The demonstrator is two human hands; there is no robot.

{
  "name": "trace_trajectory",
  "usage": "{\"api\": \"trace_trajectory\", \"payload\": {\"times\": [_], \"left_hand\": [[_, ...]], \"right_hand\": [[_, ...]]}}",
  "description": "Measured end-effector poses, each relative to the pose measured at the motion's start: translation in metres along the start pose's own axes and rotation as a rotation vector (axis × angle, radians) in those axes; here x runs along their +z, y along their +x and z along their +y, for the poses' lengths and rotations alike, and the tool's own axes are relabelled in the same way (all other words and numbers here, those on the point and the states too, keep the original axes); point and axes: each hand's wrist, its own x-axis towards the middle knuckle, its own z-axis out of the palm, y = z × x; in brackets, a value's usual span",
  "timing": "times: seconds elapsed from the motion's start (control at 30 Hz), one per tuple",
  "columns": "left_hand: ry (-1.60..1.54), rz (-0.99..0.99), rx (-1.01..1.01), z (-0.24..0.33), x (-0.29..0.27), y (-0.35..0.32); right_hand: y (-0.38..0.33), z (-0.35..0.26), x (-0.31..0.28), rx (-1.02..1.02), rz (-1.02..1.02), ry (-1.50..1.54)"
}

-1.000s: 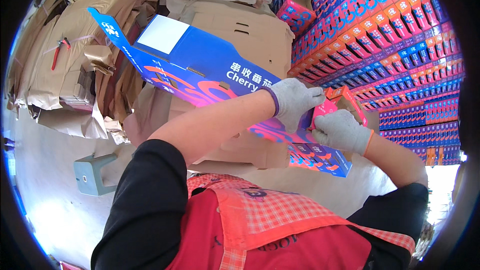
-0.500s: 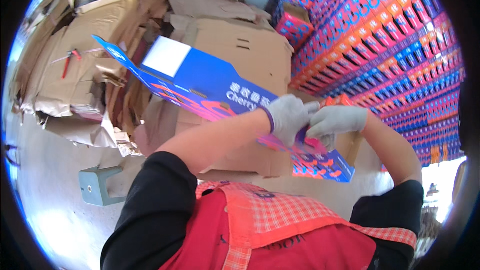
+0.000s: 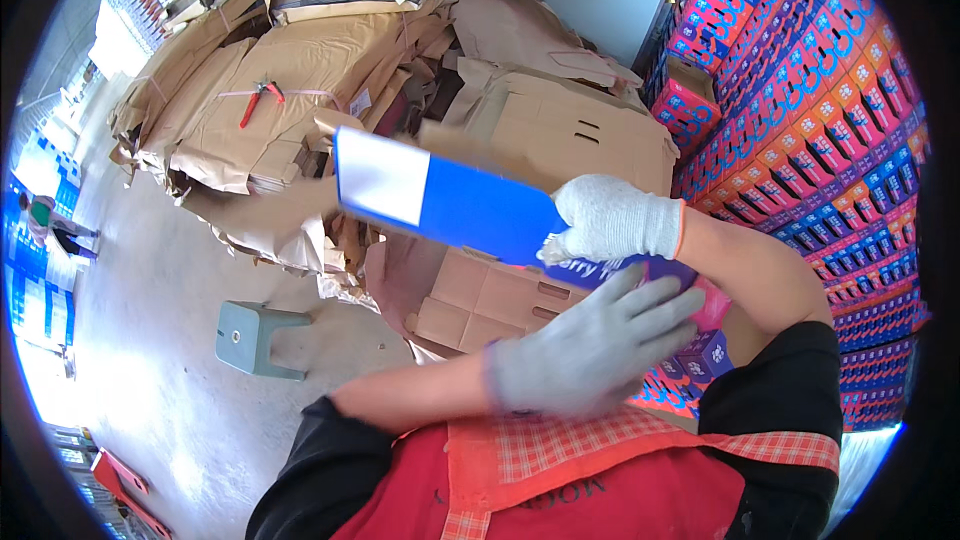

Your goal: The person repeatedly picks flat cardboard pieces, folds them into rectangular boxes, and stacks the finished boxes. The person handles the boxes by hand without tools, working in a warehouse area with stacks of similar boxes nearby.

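Observation:
A partly folded blue and pink printed carton [image 3: 490,212] is held at a slant in front of my chest, with a white panel at its upper left end. My right hand [image 3: 620,220], in a grey-white work glove, is closed over the carton's upper edge. Below it, my left hand [image 3: 595,345], gloved alike and slightly blurred, has its fingers stretched out and spread. Those fingers lie over the carton's lower part; whether they press on it I cannot tell. Both hands partly hide the carton's right end.
Flat brown cardboard [image 3: 570,135] is stacked ahead. Red-handled pliers [image 3: 262,100] lie on a wrapped bundle [image 3: 290,60] to the left. A grey-green stool [image 3: 262,335] stands on the floor. Printed cartons [image 3: 820,90] form a tall wall at right. Another person [image 3: 50,223] is far left.
The hands were together at the carton's right part. My right hand has moved left along its upper edge, and my left hand has come down and opened. The view has shifted left.

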Motion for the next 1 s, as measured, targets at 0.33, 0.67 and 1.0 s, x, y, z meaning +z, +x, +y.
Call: {"api": "trace_trajectory", "payload": {"times": [0.33,0.67,1.0], "left_hand": [[0.849,0.170,-0.559,-0.090,-0.065,-0.140],[0.556,-0.950,0.088,-0.232,0.083,-0.118],[0.189,-0.696,-0.435,-0.137,0.064,-0.083]], "right_hand": [[-0.057,0.208,0.211,0.191,0.297,-0.502],[-0.151,0.066,0.269,-0.015,0.158,-0.066],[-0.185,0.081,0.220,0.414,0.412,0.188]]}}
